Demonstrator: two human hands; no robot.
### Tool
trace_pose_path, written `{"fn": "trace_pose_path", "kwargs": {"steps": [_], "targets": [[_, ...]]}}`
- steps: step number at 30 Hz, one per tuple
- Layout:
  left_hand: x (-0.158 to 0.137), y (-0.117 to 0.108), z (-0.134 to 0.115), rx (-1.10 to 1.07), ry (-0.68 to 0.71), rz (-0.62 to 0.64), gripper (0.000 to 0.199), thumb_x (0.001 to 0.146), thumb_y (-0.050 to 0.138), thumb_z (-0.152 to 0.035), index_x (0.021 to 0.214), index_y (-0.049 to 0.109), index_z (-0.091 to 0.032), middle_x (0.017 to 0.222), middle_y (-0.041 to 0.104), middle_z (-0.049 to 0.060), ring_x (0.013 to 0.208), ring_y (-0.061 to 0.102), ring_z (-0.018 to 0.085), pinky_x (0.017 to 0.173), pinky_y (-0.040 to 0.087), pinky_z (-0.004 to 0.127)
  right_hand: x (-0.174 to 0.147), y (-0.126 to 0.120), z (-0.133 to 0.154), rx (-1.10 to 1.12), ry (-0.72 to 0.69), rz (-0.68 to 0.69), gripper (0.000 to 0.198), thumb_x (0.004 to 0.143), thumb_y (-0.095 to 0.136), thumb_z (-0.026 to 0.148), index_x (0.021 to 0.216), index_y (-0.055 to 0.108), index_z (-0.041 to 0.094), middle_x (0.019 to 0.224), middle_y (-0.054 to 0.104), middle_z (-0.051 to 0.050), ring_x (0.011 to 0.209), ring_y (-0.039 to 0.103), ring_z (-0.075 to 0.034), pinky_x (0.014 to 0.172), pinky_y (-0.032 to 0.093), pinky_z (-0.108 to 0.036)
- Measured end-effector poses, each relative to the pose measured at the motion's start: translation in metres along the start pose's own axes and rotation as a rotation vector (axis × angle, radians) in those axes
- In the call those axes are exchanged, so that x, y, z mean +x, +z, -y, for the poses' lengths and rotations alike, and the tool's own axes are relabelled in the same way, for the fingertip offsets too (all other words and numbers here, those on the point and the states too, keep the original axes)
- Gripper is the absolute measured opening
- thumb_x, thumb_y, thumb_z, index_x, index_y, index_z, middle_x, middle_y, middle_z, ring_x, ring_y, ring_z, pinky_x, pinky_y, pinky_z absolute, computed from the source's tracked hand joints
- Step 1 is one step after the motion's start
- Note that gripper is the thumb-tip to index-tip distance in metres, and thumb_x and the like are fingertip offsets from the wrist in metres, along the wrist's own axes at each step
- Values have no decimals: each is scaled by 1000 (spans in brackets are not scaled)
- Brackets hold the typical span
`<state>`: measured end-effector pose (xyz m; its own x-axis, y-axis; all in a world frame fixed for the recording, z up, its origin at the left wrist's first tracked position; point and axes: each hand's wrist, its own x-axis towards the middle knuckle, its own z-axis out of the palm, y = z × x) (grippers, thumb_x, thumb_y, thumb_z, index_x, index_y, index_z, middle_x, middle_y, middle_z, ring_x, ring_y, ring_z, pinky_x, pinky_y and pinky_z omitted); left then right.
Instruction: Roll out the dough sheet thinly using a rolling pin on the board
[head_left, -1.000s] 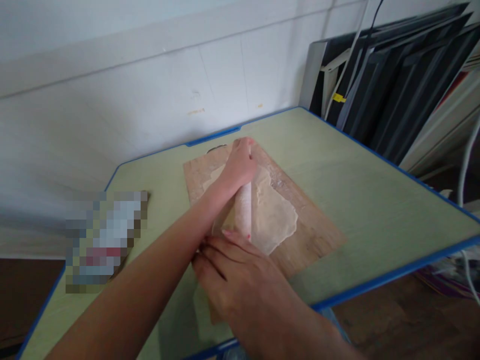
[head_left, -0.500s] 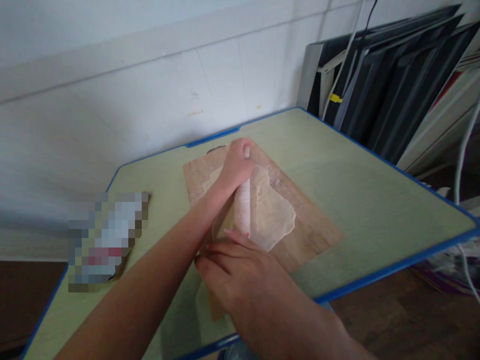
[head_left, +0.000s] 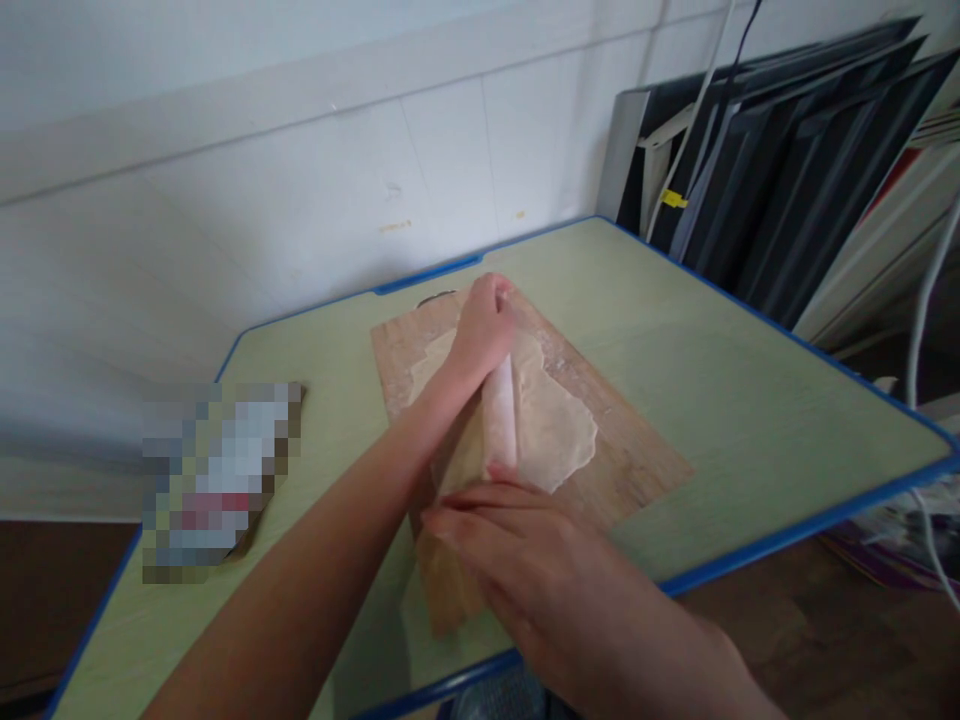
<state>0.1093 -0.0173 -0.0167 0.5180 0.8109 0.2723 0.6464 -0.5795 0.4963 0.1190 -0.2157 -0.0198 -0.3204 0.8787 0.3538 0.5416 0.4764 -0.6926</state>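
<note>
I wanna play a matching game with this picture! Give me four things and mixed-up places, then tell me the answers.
1. Rolling pin
2. Dough
3. Wooden board
4. Dark panels

A. Directly on the green table
B. Upper right, beyond the table
C. Lying across the dough
D. Spread flat on the board

Answers: 1-C, 2-D, 3-A, 4-B

- Rolling pin: pale and whitish, lying across the dough, its length running near to far.
- Dough: a thin, cream-coloured sheet with uneven edges, spread flat on the wooden board.
</note>
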Motion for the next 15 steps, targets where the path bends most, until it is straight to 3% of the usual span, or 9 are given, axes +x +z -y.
{"fn": "trace_pose_path", "kwargs": {"steps": [4, 11, 15], "targets": [[-1, -4, 5, 0, -22, -23, 29, 92, 31, -6, 110, 53, -14, 109, 63, 9, 103, 59, 20, 93, 45, 33, 6, 7, 1, -57, -20, 8, 29, 88, 47, 6, 112, 63, 9, 109, 70, -9, 109, 60, -17, 111, 34, -29], [-2, 10, -26, 92, 31, 52, 33, 79, 42, 7, 103, 57, -10, 120, 57, 16, 114, 53, 30, 101, 38, 45, -15, -21, -6, 171, 45, -29, 32, 92, 42, 7, 117, 62, 11, 115, 70, -7, 113, 59, -12, 104, 43, -25], [1, 6, -15, 69, 14, 24, 31, 80, 40, 5, 95, 58, -15, 109, 62, 10, 105, 58, 23, 96, 43, 37, -7, -14, -4, 104, 10, -34, 30, 93, 42, 9, 114, 63, 11, 111, 71, -7, 109, 62, -13, 102, 44, -25]]}}
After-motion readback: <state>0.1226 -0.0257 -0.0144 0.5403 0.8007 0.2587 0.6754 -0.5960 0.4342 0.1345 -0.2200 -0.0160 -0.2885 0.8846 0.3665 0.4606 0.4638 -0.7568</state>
